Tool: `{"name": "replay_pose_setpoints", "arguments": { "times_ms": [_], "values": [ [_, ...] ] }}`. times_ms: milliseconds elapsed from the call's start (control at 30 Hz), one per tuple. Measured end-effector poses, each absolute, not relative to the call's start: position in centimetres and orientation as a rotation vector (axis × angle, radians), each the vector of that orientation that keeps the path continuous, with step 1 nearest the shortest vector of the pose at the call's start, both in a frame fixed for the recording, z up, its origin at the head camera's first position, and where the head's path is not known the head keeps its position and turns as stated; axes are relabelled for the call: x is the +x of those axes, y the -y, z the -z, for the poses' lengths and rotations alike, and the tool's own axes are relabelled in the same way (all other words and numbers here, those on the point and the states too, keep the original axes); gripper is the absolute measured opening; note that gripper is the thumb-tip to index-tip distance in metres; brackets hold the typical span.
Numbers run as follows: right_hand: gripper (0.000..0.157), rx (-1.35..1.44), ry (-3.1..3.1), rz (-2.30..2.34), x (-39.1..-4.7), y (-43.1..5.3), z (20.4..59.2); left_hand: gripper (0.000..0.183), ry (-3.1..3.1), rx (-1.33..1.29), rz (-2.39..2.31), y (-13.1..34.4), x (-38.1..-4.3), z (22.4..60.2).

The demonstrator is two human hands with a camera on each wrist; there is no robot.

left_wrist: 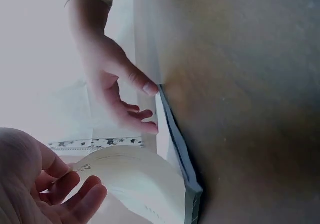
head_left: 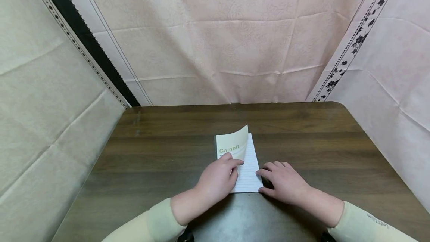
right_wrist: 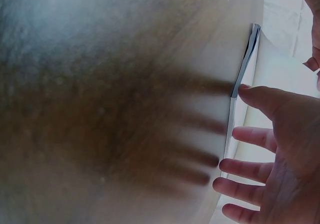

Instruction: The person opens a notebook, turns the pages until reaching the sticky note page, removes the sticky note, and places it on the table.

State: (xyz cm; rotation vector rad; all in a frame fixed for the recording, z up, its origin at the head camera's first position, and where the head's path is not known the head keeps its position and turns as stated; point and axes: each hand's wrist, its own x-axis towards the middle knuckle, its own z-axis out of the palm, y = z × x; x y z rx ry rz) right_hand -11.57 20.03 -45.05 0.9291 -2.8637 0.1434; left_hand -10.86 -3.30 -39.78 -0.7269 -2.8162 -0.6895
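A small notebook (head_left: 249, 178) lies on the table with a lined page showing on its right side. Its top sheet (head_left: 231, 140), printed "Gambit", curves up and over toward the left. My left hand (head_left: 218, 176) pinches that sheet near its lower free edge; in the left wrist view the thumb and fingertips meet on the paper (left_wrist: 135, 176). At the notebook's lower right edge rests my right hand (head_left: 285, 182), thumb and fingertips touching the border. Seen from the right wrist, its fingers (right_wrist: 245, 169) are fairly straight and spread along the edge.
The brown wooden table (head_left: 161, 152) spreads around the notebook on all sides. Pale patterned cloth (head_left: 235, 47) hangs behind it, with more cloth at the left and right sides. A dark strip (head_left: 90, 40) shows between cloths at the back left.
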Motion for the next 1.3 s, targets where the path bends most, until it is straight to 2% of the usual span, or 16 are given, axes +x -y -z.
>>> {"name": "replay_pose_setpoints", "arguments": {
  "times_ms": [467, 667, 800, 1300],
  "values": [
    [0.043, 0.921, 2.912, -0.117, -11.6, -19.8, 44.8, 0.03, 2.73, -0.575, 0.521, 7.5, -10.7, 38.7],
    [0.044, 0.908, 2.944, -0.098, -11.6, -19.7, 44.8, 0.022, 2.717, -0.503, 0.448, 9.4, -10.3, 38.8],
    [0.044, 0.903, 2.963, -0.097, -11.6, -19.7, 44.7, 0.026, 2.722, -0.477, 0.391, 10.4, -9.9, 39.0],
    [0.043, 0.911, 2.931, -0.127, -11.4, -19.6, 44.9, 0.031, 2.73, -0.616, 0.102, 13.2, -9.5, 39.7]
  ]
}}
